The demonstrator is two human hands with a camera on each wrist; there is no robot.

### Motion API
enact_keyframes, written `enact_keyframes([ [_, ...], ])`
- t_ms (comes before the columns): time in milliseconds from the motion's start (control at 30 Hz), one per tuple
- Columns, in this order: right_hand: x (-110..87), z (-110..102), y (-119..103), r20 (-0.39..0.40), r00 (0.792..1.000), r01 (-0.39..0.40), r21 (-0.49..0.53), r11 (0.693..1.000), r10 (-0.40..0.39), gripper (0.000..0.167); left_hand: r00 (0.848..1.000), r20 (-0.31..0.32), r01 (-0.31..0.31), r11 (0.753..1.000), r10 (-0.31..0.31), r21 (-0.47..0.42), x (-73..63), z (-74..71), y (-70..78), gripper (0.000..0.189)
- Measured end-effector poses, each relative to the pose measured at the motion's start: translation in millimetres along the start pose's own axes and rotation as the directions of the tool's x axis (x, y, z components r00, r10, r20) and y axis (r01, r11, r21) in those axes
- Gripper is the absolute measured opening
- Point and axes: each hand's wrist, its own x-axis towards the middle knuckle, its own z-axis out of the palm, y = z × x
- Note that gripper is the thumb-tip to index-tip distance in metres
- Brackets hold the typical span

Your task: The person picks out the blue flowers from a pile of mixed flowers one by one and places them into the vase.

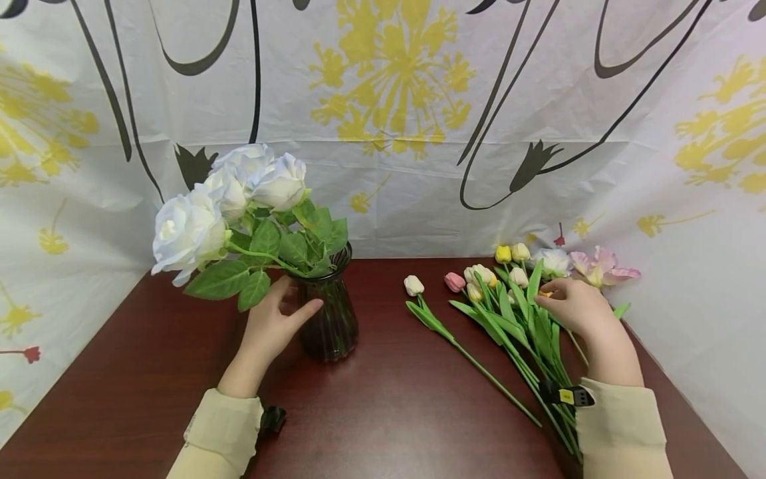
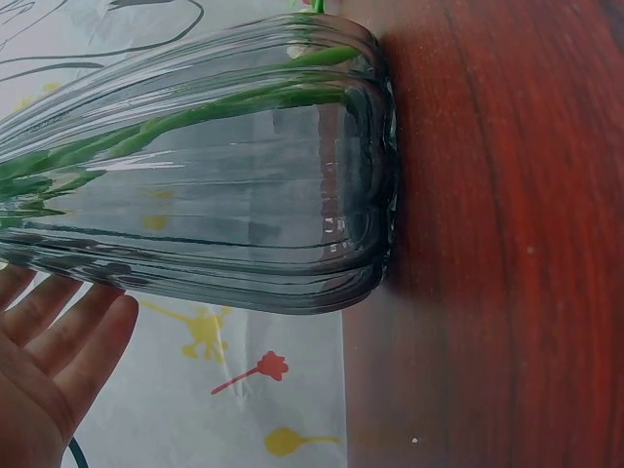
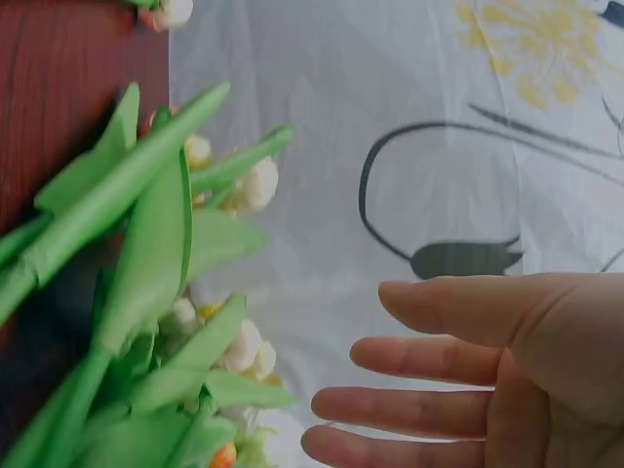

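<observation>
A dark glass vase (image 1: 328, 326) stands upright on the left part of the table and leans nowhere. Pale blue-white artificial roses (image 1: 239, 193) with green leaves spread out of its mouth to the left. My left hand (image 1: 278, 326) is beside the vase, thumb and fingers apart; in the left wrist view its straight fingertips (image 2: 107, 307) reach the vase's side, though contact is hard to tell. Over a pile of artificial tulips (image 1: 520, 319) at the right hovers my right hand (image 1: 583, 313). In the right wrist view its fingers are extended, holding nothing.
A single white tulip (image 1: 443, 329) lies apart, left of the pile. Beyond the tulips are a pink flower (image 1: 601, 267) and a pale blue flower (image 1: 553, 261). A patterned white cloth (image 1: 395, 219) hangs behind and beside the dark wooden table (image 1: 383, 412).
</observation>
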Motion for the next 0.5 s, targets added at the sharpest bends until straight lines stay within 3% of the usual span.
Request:
enact_keyframes([
  [200, 1.4, -1.1, 15.4, 0.003, 0.999, -0.032, -0.026, 0.999, 0.032, 0.046, 1.000, 0.002, 0.003, 1.000, -0.003, 0.000, 0.4, 0.2, -1.1, 0.071],
  [500, 0.6, -1.8, 36.9, 0.068, 0.988, -0.135, -0.055, 0.989, 0.139, 0.044, 1.000, -0.013, -0.024, 1.000, 0.024, -0.001, 1.0, 0.0, -1.8, 0.067],
])
